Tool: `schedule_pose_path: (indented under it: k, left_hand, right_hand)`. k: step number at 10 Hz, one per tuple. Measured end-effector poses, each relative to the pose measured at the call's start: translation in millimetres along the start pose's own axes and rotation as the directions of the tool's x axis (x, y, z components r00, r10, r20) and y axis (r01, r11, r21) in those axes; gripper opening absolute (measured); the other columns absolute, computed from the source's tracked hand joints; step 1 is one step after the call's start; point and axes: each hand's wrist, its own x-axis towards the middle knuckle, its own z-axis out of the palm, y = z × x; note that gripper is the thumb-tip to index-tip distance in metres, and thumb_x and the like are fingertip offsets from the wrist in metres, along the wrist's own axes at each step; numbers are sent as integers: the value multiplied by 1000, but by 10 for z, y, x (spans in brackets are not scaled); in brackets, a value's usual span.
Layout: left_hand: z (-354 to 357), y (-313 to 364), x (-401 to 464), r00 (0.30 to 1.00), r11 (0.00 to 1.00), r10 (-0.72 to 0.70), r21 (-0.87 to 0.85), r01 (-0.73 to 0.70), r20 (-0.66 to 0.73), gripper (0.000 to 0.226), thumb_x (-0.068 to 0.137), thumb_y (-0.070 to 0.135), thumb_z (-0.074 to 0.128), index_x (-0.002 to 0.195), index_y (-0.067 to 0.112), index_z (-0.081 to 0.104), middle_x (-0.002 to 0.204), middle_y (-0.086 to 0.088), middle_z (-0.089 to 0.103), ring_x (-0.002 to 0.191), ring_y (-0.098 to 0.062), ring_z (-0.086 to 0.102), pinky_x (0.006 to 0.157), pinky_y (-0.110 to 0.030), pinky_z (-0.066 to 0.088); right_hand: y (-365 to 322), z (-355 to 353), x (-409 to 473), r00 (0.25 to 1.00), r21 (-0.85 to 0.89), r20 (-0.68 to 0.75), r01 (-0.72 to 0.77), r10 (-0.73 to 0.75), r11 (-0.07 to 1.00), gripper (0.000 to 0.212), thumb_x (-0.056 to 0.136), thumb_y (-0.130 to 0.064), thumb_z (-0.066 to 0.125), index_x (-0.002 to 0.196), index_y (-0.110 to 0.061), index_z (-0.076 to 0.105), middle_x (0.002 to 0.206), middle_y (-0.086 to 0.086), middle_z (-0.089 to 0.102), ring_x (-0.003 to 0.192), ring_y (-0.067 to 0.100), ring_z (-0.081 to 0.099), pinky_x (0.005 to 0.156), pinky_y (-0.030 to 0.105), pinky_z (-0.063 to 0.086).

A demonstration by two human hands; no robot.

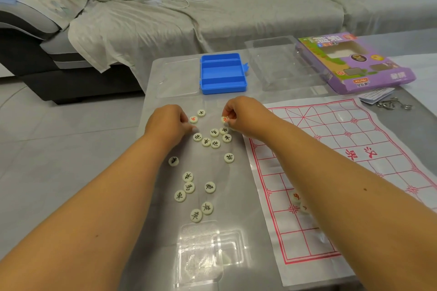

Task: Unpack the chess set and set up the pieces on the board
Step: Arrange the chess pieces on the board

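Several round cream chess pieces with black characters (pixel 206 142) lie scattered on the glass table, left of the paper board (pixel 340 163) with its red grid. My right hand (pixel 238 111) pinches a red-marked piece (pixel 224 119) just above the table. My left hand (pixel 171 120) has its fingers curled at another red-marked piece (pixel 193 119); whether it grips the piece is hidden. Two pieces (pixel 296 196) sit on the board's near part, partly behind my right forearm.
An open blue plastic case (pixel 223 73) with a clear lid stands at the far side. A clear tray (pixel 281 64) and a purple box (pixel 354 61) lie far right, with metal rings (pixel 395 104). A clear blister (pixel 208 250) lies near me. A sofa is beyond.
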Motion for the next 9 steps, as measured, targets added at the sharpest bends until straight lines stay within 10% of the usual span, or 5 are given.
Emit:
schedule_pose_path:
  k: [6, 9]
  left_hand:
    - [-118, 313, 87, 998, 998, -34, 63, 31, 54, 27, 80, 35, 74, 80, 8, 70, 69, -6, 64, 69, -24, 59, 64, -33, 46]
    - [165, 1348, -780, 931, 965, 258, -117, -236, 259, 20, 78, 37, 74, 86, 20, 67, 79, 3, 66, 75, -12, 62, 72, -27, 55]
  right_hand:
    - [230, -204, -251, 999, 5, -17, -46, 46, 999, 24, 90, -22, 61, 113, -14, 63, 104, 4, 63, 92, 16, 58, 86, 26, 48]
    - [875, -655, -1228, 979, -60, 48, -194, 197, 979, 23, 87, -21, 65, 110, -20, 64, 99, -4, 63, 90, 11, 58, 83, 21, 48]
